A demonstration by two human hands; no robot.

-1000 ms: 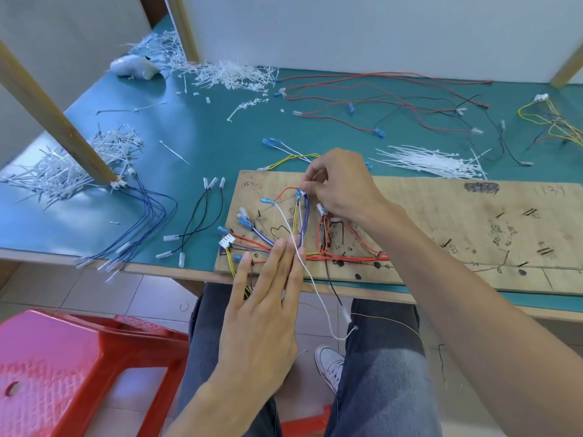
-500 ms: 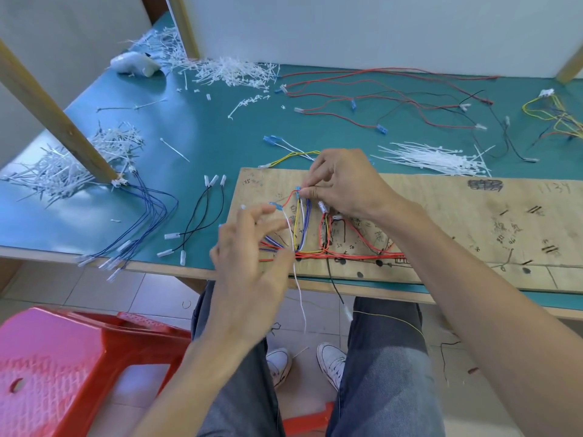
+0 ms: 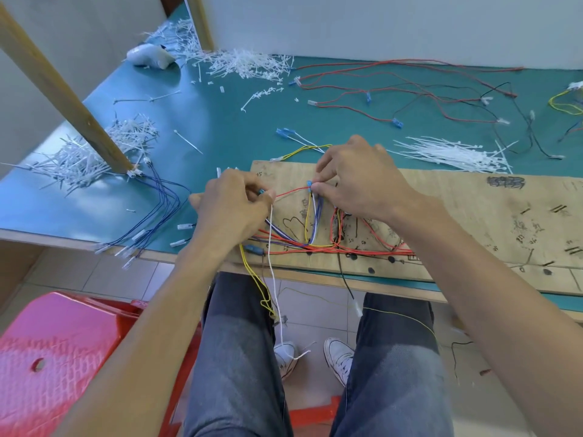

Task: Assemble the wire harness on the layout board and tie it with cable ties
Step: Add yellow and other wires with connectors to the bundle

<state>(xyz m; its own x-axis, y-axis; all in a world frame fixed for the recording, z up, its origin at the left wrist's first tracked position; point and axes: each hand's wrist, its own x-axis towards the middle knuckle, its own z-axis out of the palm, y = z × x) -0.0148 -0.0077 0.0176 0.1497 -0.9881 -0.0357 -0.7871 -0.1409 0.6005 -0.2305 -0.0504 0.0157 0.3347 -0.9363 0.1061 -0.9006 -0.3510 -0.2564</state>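
Centre frame, one board (image 3: 473, 216), two hands: left hand (image 3: 233, 212) pinches a white wire (image 3: 272, 216), right hand (image 3: 362, 181) pinches a blue connector (image 3: 309, 184).

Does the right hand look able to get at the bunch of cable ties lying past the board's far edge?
Probably yes, once it lets go: the right hand pinches a blue terminal, but the cable ties lie close beside it on the mat, nothing between.

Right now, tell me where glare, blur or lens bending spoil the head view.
Head view: pale glare washes the green mat at far left; wide-angle lens seems to lean the wooden post; the red stool looks soft; the left hand and right hand, pinching wires, are sharp.
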